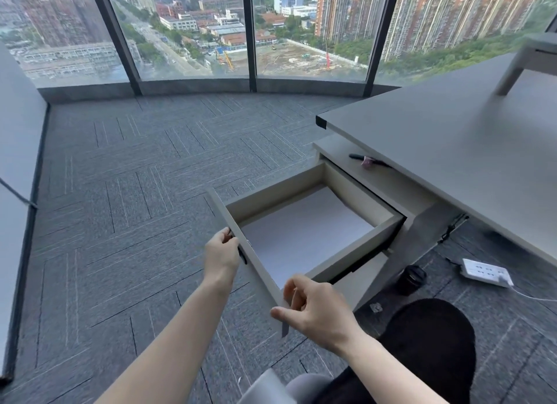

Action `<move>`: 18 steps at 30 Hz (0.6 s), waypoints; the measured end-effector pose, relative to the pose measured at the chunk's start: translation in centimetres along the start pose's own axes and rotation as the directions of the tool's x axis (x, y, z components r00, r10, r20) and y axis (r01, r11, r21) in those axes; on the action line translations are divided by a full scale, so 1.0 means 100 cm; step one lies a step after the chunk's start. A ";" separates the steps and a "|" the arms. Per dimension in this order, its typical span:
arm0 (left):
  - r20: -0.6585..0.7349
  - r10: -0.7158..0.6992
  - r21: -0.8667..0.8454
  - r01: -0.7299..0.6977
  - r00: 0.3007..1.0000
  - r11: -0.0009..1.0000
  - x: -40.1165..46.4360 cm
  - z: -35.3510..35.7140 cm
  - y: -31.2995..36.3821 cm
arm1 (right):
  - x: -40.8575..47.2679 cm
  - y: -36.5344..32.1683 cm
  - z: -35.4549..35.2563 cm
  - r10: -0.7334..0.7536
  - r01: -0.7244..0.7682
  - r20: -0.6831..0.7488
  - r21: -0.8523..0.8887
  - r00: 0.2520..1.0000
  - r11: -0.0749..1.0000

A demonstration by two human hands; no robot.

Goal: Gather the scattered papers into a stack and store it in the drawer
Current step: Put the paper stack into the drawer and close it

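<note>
While the drawer (358, 247) stands pulled out beneath the tabletop (452, 150), white papers (304, 238) lie flat inside. The left hand (221, 257) fingers curl around its front panel's handle; the right hand (316, 308) pinches that panel's near edge, open carpet (135, 177) alongside.

The drawer (304, 223) stands pulled out from the cabinet (391, 189) under the desk (452, 150). The paper stack (304, 235) lies flat inside the drawer. The left hand (221, 254) holds the drawer front at its left part; the right hand (313, 308) holds its right end. A power strip (485, 272) and a cup (411, 280) lie on the floor to the right, below the desk.
</note>
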State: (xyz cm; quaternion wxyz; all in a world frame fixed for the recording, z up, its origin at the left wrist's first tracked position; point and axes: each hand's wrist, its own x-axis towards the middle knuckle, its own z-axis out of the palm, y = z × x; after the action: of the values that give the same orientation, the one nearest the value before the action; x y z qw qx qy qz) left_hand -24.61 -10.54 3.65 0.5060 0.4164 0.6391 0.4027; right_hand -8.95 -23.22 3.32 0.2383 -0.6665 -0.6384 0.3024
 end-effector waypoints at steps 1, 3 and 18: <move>0.000 0.004 -0.013 -0.004 1.000 1.000 0.002 0.000 -0.001 | 0.000 -0.001 0.001 -0.004 0.004 -0.002 -0.028 1.000 1.000; -0.004 0.013 -0.009 -0.013 1.000 1.000 0.005 0.001 -0.005 | 0.001 -0.002 0.001 -0.012 0.011 -0.007 -0.071 1.000 0.997; 0.041 0.042 -0.022 -0.041 0.998 0.999 0.007 0.029 -0.001 | 0.004 0.018 -0.008 0.027 -0.039 -0.119 -0.107 0.992 0.994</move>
State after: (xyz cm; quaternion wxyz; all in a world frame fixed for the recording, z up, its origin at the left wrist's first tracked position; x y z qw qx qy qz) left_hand -21.87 -9.62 2.89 0.5152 0.4325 0.6151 0.4112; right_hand -7.10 -22.91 2.60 0.2339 -0.7056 -0.6277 0.2313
